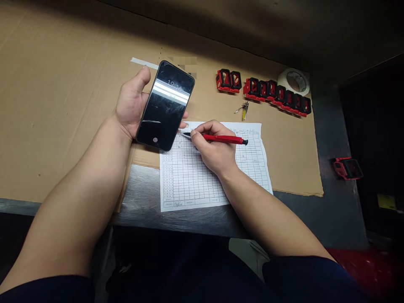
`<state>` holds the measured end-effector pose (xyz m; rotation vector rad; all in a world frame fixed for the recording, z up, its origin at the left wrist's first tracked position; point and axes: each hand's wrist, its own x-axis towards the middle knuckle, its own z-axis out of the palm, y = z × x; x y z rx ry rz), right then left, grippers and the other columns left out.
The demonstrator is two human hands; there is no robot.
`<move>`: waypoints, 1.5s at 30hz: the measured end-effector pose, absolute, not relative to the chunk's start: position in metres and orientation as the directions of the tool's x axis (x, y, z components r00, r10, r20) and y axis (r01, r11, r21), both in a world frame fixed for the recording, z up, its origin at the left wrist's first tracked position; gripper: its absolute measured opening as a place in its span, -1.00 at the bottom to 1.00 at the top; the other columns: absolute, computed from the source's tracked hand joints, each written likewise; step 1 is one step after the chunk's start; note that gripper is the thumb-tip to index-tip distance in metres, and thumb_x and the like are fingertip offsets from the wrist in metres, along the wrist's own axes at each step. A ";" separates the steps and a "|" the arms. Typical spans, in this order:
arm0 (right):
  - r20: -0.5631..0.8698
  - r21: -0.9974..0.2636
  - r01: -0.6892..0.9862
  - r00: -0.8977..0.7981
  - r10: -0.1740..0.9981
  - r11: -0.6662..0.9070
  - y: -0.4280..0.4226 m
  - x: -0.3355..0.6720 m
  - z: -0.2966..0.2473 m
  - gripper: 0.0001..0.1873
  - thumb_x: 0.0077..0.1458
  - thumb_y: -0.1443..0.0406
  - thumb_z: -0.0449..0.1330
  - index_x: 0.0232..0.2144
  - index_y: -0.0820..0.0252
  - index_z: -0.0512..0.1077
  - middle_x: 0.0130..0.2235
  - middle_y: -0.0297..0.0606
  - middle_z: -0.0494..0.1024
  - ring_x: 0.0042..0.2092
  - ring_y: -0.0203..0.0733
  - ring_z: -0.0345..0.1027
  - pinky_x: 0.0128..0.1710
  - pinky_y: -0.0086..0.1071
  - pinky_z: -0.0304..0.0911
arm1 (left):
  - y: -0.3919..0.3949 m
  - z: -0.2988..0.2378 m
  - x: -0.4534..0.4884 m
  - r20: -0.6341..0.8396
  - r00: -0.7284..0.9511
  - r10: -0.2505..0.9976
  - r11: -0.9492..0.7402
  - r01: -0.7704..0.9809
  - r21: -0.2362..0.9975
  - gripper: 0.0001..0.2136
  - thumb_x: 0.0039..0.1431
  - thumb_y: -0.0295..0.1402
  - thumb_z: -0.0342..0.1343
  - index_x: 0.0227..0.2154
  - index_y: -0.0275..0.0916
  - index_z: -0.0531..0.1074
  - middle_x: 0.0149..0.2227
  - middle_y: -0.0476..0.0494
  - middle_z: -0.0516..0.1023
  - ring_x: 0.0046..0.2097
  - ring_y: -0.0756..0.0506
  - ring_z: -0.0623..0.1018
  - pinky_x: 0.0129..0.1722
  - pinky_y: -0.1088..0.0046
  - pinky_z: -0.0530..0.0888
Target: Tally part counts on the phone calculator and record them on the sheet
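My left hand (134,99) is closed round a black smartphone (164,109), its lit lock screen showing the time and a fingerprint mark. Between the thumb and fingers of my right hand (216,149) is a red pen (222,138) with a black end. The pen's tip points left, at the upper left part of a printed form (192,181), with a grid of rows and columns and some handwritten marks. My right hand rests on this sheet. The phone hangs over the form's upper left corner and hides part of it.
Brown cardboard (63,105) covers much of the metal table (142,198). Several red and black plastic frames (277,96) stand in a row at the back right, beside a tape roll (294,81). A nail clipper (244,111) lies nearer. Another red frame (347,168) sits far right.
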<state>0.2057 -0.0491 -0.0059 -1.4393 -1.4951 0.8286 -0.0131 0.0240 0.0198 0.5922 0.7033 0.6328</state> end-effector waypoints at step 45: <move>0.105 -0.933 0.348 0.037 0.994 0.085 -0.047 0.208 -0.006 -0.86 0.06 0.22 0.29 -0.49 0.09 0.46 -0.48 -0.45 0.51 -0.43 -0.28 0.32 -0.35 -0.29 0.26 | 0.016 0.026 -0.010 -0.403 0.521 0.753 0.598 -0.285 0.750 -0.01 0.36 0.35 -0.56 0.36 -0.47 0.21 -0.11 -0.39 0.71 -0.15 -0.35 0.74 0.27 -0.29 0.35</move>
